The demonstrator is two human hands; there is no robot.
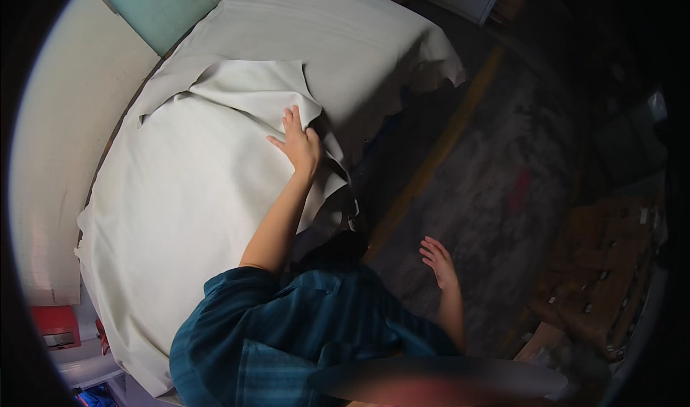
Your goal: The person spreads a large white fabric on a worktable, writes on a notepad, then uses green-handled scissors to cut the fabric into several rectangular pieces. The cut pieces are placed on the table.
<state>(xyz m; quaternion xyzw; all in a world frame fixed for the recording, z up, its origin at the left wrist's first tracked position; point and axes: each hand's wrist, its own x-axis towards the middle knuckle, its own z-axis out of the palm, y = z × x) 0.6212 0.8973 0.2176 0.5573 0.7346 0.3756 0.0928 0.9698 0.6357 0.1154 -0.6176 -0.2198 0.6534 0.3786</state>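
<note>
A large off-white sheet, which looks like a leather hide (pixel 194 184), is draped over a wide pile or table. Its far part is folded back, with creases and a raised corner. On the hide's right edge, near that fold, rests my left hand (pixel 300 147), fingers spread and thumb out to the left. What supports the hide is hidden. My right hand (pixel 439 263) hangs in the air to the right, over the floor, open with loosely bent fingers and holding nothing.
Farther off, another pale sheet (pixel 338 19) hangs over its edge. A cream panel (pixel 57 148) and a green box-like surface (pixel 165 8) border the left. A yellow line (pixel 438 152) crosses the dark floor. Brown cardboard (pixel 596 256) stands at right, a red box (pixel 55 326) at lower left.
</note>
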